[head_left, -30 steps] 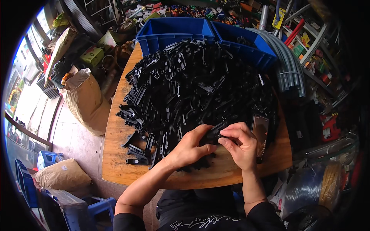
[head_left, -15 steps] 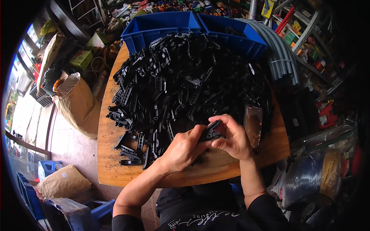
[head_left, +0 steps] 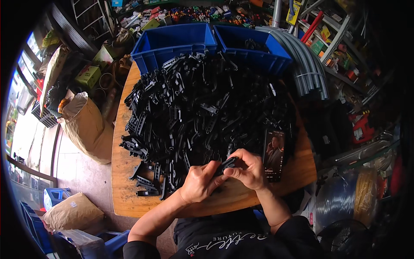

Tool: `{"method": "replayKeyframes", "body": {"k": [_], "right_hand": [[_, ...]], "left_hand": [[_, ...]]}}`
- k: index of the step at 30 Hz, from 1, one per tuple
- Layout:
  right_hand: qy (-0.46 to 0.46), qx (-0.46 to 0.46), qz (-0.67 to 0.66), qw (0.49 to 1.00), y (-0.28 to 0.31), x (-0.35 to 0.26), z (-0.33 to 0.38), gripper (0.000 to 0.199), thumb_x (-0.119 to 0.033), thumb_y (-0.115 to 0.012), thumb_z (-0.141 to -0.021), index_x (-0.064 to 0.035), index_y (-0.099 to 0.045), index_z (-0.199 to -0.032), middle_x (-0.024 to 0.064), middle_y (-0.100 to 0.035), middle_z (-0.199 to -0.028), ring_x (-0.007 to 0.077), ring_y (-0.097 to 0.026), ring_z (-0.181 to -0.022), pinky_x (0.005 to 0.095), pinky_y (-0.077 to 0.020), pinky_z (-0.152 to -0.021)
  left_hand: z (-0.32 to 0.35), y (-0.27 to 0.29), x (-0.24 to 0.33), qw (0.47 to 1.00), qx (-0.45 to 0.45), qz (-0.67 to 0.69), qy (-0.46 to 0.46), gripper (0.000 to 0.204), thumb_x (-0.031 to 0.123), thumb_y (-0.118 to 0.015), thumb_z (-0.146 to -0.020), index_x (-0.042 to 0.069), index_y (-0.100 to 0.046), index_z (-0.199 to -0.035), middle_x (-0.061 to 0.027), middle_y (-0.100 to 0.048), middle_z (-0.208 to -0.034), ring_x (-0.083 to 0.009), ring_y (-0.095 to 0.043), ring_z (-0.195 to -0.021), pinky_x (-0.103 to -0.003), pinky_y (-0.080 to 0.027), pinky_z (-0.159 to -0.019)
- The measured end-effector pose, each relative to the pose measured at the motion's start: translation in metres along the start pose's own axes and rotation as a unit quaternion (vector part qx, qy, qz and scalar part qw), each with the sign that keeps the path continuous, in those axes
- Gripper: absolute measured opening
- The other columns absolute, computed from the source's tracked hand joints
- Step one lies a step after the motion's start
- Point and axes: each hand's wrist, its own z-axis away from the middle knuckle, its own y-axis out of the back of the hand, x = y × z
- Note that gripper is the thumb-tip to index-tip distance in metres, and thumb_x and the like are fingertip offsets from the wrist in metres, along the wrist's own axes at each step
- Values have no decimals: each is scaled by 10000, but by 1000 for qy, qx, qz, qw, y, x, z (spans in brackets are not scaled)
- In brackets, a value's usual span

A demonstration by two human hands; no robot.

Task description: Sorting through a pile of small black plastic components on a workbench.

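Observation:
Above the near side of the wooden table [head_left: 123, 196], both my hands grip one small black plastic part [head_left: 225, 166]. My left hand [head_left: 199, 183] pinches its left end between thumb and fingers. The fingers of my right hand [head_left: 246, 169] are closed round its right end, with the thumb pressed along the near side. My fingers hide much of the part, so its exact kind cannot be made out. Just beyond lies a wide heap of black plastic parts [head_left: 189, 116], some long and slotted. A lit phone [head_left: 274, 157] rests right of my right hand.
Two blue bins [head_left: 174, 41] stand behind the heap, the right one [head_left: 254, 47] holding some black parts. Grey hoses [head_left: 302, 64] curve down at the back right. Left of the table are a paper sack [head_left: 86, 129] and another sack lying down [head_left: 73, 211].
The view has shifted, so the table and bins sit lower in it. Both hands keep hold of the black part, which has turned flatter, and my fingers are closer together around it.

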Motion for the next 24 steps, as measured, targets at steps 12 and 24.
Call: {"method": "replayKeyframes", "body": {"k": [12,24], "right_hand": [[26,-170,59,983,17,-40,-38,265,-205,-808,-716,-30,-626,-795,33,-582,-745,133,-578,-637,262,-480,-570],[228,191,244,923,210,-49,-307,368,-185,-720,-802,10,-584,-1083,98,-655,-883,140,-610,-817,273,-496,-764]], "left_hand": [[0,16,2,998,-48,-6,33,313,184,-684,-811,-29,-571,-1009,-147,-608,-788,-302,-623,-674,-356,-505,-583],[-23,22,-10,991,-34,-119,58,453,105,-688,-774,-5,-544,-1188,-125,-648,-926,-228,-617,-689,-316,-518,-621]]}}
